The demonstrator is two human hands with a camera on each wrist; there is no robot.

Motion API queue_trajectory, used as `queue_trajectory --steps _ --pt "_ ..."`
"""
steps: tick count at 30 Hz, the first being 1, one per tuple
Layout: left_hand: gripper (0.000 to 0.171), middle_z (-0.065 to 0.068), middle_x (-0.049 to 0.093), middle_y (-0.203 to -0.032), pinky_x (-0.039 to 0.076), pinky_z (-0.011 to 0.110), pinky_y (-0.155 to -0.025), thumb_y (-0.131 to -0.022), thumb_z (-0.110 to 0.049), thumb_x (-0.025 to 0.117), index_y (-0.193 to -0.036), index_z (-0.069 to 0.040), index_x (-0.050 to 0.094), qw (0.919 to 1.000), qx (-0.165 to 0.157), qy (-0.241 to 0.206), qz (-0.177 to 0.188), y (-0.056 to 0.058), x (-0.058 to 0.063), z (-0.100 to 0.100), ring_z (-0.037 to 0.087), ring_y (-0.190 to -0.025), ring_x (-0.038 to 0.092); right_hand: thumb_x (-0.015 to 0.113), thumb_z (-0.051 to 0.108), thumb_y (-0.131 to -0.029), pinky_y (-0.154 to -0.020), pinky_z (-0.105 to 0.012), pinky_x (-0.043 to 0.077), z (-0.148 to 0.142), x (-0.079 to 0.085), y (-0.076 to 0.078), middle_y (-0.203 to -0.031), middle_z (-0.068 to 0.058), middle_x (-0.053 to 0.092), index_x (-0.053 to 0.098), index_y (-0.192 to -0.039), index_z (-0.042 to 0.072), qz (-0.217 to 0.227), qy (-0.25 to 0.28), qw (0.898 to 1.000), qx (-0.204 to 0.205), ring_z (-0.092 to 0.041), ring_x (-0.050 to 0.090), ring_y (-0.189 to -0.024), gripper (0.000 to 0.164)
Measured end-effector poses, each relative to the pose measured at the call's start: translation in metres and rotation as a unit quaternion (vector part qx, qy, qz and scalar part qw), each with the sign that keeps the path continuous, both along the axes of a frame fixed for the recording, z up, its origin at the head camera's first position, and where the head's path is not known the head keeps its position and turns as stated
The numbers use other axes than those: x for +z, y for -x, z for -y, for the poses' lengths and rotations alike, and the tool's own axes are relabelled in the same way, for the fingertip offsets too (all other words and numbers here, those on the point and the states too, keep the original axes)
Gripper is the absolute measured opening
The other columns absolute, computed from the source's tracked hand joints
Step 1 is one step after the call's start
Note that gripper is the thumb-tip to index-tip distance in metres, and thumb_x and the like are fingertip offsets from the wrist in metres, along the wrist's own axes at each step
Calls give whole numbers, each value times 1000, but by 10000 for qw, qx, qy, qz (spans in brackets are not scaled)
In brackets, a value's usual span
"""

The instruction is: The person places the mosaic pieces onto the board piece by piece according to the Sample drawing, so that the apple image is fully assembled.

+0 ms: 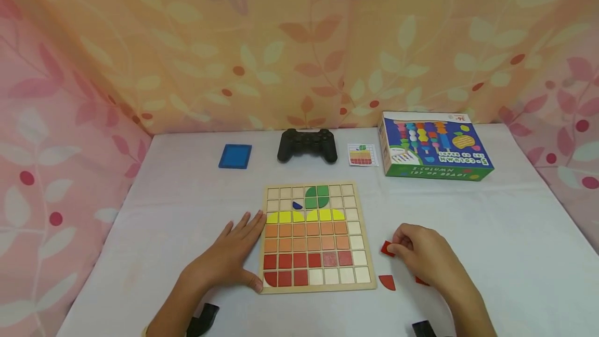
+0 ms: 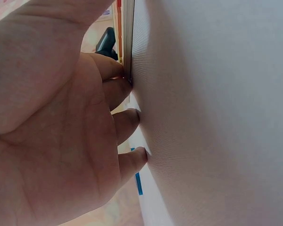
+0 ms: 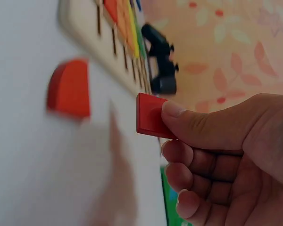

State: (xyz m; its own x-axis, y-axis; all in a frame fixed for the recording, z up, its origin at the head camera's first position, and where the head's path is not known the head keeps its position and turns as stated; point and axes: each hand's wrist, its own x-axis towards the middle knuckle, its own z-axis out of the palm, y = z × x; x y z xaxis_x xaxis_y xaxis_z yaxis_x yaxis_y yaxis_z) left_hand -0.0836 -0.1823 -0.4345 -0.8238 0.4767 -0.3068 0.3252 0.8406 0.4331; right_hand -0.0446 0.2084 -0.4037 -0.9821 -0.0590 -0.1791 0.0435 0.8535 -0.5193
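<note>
A wooden grid board (image 1: 323,289) lies on the white cloth, with rows of red, orange and yellow tiles, green pieces near the top and a small blue piece (image 1: 297,205). My left hand (image 1: 229,256) rests at the board's left edge, fingers extended and thumb at the near left corner. To the right of the board, my right hand (image 1: 423,254) pinches a red square tile (image 3: 151,115) between thumb and fingers. A red quarter-circle piece (image 1: 387,282) lies on the cloth by the board's near right corner. Another red piece (image 1: 421,281) is partly hidden under the right wrist.
Behind the board are a blue square tray (image 1: 235,156), a black game controller (image 1: 307,146), a small pattern card (image 1: 362,155) and a colourful bead-set box (image 1: 437,147). A patterned curtain (image 1: 299,51) hangs along the table's far edge.
</note>
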Motion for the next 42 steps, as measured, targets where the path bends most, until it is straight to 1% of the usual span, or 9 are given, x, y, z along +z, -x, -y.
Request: queue_trajectory --steps 7,13,16,19,26,29,34,39,42 --pt "141 -1 15 -166 2 58 -119 -50 -62 90 -162 -19 17 10000 27 -14 54 -1 1 -2 28 -153 0 84 11 -82 -59 -29 43 51 11 18 -65 8 51 64 -75 17 -351 308 9960 766 -12 48 -64 22" --pt "140 -3 14 -166 1 57 -119 -50 -62 90 -162 -21 17 9999 30 56 80 0 2 -4 27 -153 -1 83 10 -82 -58 -28 44 92 0 23 -64 13 51 64 -74 18 -422 630 9857 1508 -9 48 -62 23" --pt "141 -3 14 -166 2 57 -119 -50 -62 90 -162 -21 16 10000 16 46 86 1 2 -4 27 -153 -1 82 10 -82 -57 -25 42 108 -12 16 -64 15 50 62 -71 19 -471 638 9757 2044 -6 47 -64 25" --pt "141 -2 14 -166 2 57 -119 -50 -61 91 -162 -20 16 10000 17 67 63 1 2 -4 27 -153 0 83 9 -80 -58 -22 44 120 -20 2 -65 17 52 63 -68 19 -838 492 9660 2397 -5 48 -66 26" --pt "141 -1 14 -166 1 57 -119 -50 -61 91 -162 -18 17 10000 -2 -15 54 0 2 -2 28 -153 0 85 5 -73 -57 -17 41 115 -25 -17 -68 15 54 75 -70 20 -1943 198 9453 2613 -6 49 -67 19" --pt "141 -1 15 -166 2 58 -119 -49 -62 90 -162 -18 17 10000 8 -23 53 0 1 -2 28 -153 0 86 4 -73 -60 -17 45 100 -26 -21 -75 15 55 80 -77 20 -2099 335 9437 2534 -6 52 -72 18" --pt "141 0 15 -166 2 59 -118 -50 -62 90 -162 -17 17 10000 -12 -44 40 0 -1 -2 29 -153 0 85 0 -73 -64 -22 50 53 -19 -23 -82 17 59 80 -84 17 -1905 383 9638 1828 -2 54 -74 21" --pt "142 -2 14 -166 3 57 -119 -49 -62 91 -162 -19 16 10000 27 82 10 0 -2 -1 27 -153 0 87 5 -74 -59 -24 44 -7 -8 -30 -81 17 56 78 -91 20 -973 -134 9934 595 -2 47 -68 24" --pt "143 -3 13 -166 3 56 -119 -48 -62 91 -162 -20 16 9999 62 132 10 0 -3 -1 26 -153 0 88 12 -75 -59 -26 40 -34 -10 -35 -79 12 54 76 -94 21 -207 -324 9989 255 -8 45 -68 24"
